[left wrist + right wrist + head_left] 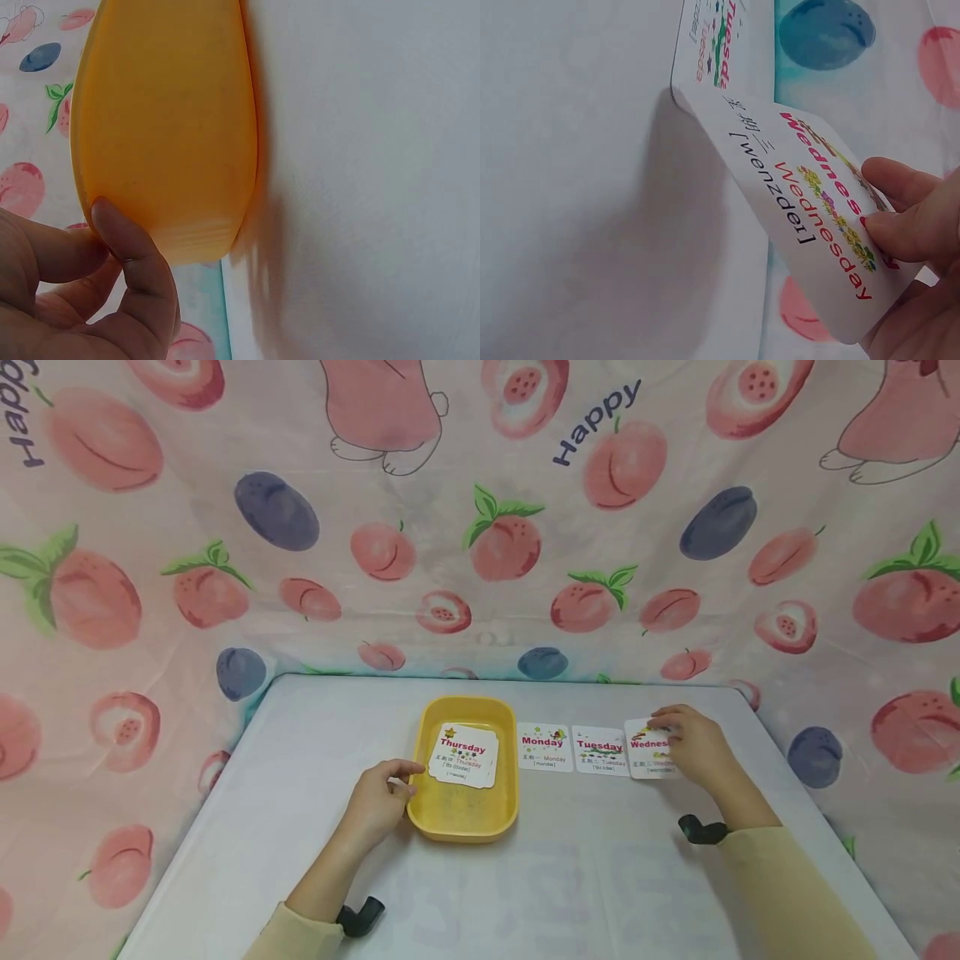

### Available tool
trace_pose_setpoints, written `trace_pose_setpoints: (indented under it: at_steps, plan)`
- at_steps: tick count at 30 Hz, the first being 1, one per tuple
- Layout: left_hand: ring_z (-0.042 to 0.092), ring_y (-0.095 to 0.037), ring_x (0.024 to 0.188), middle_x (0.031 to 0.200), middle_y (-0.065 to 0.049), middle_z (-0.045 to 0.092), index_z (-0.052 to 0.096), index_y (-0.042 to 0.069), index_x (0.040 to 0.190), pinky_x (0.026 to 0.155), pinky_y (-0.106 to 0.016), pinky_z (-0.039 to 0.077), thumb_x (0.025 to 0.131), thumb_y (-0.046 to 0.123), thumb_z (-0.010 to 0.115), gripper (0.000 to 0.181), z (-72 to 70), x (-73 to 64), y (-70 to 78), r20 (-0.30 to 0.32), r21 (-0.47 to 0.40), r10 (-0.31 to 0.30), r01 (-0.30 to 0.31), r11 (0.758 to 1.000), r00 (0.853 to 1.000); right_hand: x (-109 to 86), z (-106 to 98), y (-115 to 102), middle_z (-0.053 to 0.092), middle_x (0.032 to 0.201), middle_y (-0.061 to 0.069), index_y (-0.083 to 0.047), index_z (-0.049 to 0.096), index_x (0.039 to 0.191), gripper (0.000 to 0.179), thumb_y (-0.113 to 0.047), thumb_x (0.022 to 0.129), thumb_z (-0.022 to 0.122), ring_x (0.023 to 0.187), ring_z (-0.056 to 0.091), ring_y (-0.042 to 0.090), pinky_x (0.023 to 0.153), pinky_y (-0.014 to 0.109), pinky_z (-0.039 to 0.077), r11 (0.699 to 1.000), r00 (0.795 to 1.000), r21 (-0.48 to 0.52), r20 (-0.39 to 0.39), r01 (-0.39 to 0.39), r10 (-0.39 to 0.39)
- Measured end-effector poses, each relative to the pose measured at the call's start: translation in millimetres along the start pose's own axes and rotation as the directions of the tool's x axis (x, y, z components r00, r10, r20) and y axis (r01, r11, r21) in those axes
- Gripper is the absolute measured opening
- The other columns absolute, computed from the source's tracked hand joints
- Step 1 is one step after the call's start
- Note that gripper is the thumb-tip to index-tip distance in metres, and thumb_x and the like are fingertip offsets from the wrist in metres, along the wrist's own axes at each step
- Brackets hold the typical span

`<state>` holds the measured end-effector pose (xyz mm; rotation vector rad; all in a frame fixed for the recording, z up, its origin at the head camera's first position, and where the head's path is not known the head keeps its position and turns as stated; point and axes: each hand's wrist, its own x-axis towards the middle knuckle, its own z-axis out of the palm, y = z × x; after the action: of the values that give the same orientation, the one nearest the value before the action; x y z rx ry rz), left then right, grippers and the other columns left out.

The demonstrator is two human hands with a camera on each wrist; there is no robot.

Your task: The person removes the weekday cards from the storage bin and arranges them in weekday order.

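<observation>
My right hand [693, 747] pinches the Wednesday card [802, 217] between thumb and fingers. In the right wrist view this card is tilted, its far edge by the Tuesday card [709, 45] and its near end raised off the table. My left hand [378, 802] pinches the left rim of a yellow tray [462, 818] with thumb and fingertips, as the left wrist view shows close up. Inside the tray lies a stack of cards with the Thursday card [463, 756] on top. The Monday card [545, 748] lies flat just right of the tray, beside the Tuesday card.
The cards stand in a row on a white table [600, 877]. A peach-print cloth [450, 527] hangs behind the table's far edge and covers the sides. Black wrist mounts [362, 917] are on both arms.
</observation>
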<state>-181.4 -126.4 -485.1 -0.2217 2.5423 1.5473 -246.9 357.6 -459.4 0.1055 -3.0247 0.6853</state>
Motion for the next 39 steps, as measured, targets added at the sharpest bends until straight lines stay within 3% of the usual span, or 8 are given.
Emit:
trace_pose_setpoints:
  at_steps: [10, 17, 29, 39]
  plan:
    - [0.059, -0.020, 0.078, 0.121, -0.013, 0.061, 0.075, 0.011, 0.128, 0.064, -0.026, 0.053, 0.101, 0.000, 0.066, 0.030, 0.8, -0.1, 0.5, -0.002, -0.002, -0.002, 0.002, 1.000, 1.000, 7.7, 4.7, 21.1, 0.054, 0.153, 0.022, 0.004, 0.071, 0.132, 0.041, 0.011, 0.097, 0.051, 0.142, 0.047, 0.051, 0.114, 0.068, 0.044, 0.998, 0.998, 0.006, 0.034, -0.060, 0.060]
    - [0.060, -0.020, 0.078, 0.120, -0.013, 0.060, 0.074, 0.010, 0.129, 0.064, -0.027, 0.053, 0.101, 0.000, 0.065, 0.030, -0.7, 0.2, 1.6, 0.002, 0.003, -0.008, 0.008, 1.000, 1.000, 17.5, 10.5, 32.6, 0.057, 0.150, 0.024, 0.005, 0.073, 0.127, 0.045, 0.015, 0.089, 0.052, 0.139, 0.050, 0.052, 0.112, 0.067, 0.044, 0.999, 0.999, -0.013, 0.033, -0.039, 0.039]
    - [0.059, -0.019, 0.076, 0.120, -0.013, 0.060, 0.074, 0.010, 0.129, 0.062, -0.027, 0.052, 0.101, 0.000, 0.065, 0.031, -1.0, -0.3, 1.0, 0.005, -0.001, 0.000, 0.000, 1.000, 1.000, 27.7, 19.2, 38.3, 0.058, 0.146, 0.027, 0.004, 0.075, 0.123, 0.045, 0.018, 0.085, 0.055, 0.136, 0.052, 0.052, 0.117, 0.068, 0.041, 0.996, 0.994, -0.020, 0.067, -0.088, 0.089]
    - [0.059, -0.020, 0.078, 0.121, -0.013, 0.061, 0.074, 0.011, 0.129, 0.063, -0.027, 0.052, 0.102, 0.001, 0.065, 0.030, 0.1, -0.8, 1.2, 0.004, 0.004, -0.005, 0.005, 1.000, 1.000, 34.3, 28.3, 44.5, 0.058, 0.142, 0.029, 0.001, 0.074, 0.122, 0.047, 0.018, 0.082, 0.056, 0.128, 0.055, 0.049, 0.111, 0.065, 0.043, 0.995, 0.991, -0.009, 0.083, -0.101, 0.102]
